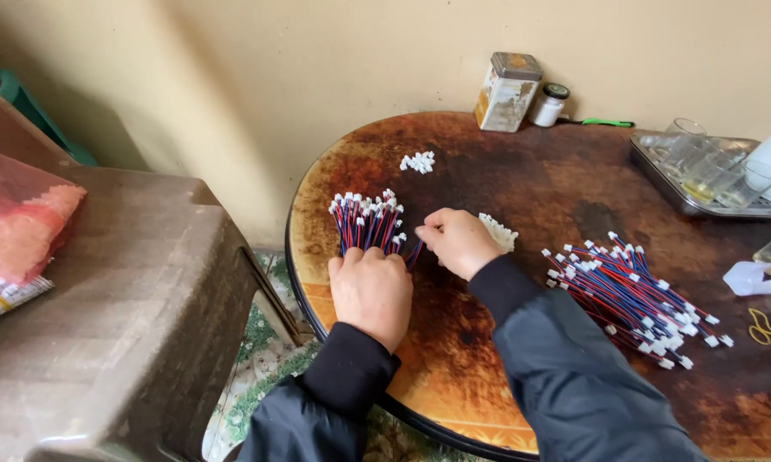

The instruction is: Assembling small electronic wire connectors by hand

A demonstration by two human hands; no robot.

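Closest in, two dark sleeves are being stretched out over the near rim of the round table (454, 376), its brown top worn and mottled. The left hand (371, 291) is being kept knuckles-up, its grip closed around the lower end of a bundle of red and blue wires (366, 224), so that the white connector tips are being fanned upright and away from the body, apparently to keep the ends level and countable. Just beside it, the right hand (458, 239) is being held with fingers pinched together against the bundle's right edge; a single wire seems to be nipped there, though how much is actually being held cannot be told. Tucked behind that hand, a small heap of white connectors (498, 231) is being kept within easy reach. Further right, a loose pile of wires (633, 295) is being left spread flat on the table, well apart from the gathered bundle, as if sorted stock is being kept separate from unsorted. Yellow rubber bands (762, 327) and a scrap of clear plastic (751, 278) are lying near the right edge. To the left, a brown plastic stool (129, 282) is being used to carry a pink bag (17, 222). Further back, a few more white connectors (418, 161) are lying alone, and against the wall a worn tin (507, 91), a small jar (550, 104) and a metal tray of glasses (702, 167) are being kept out of the way.
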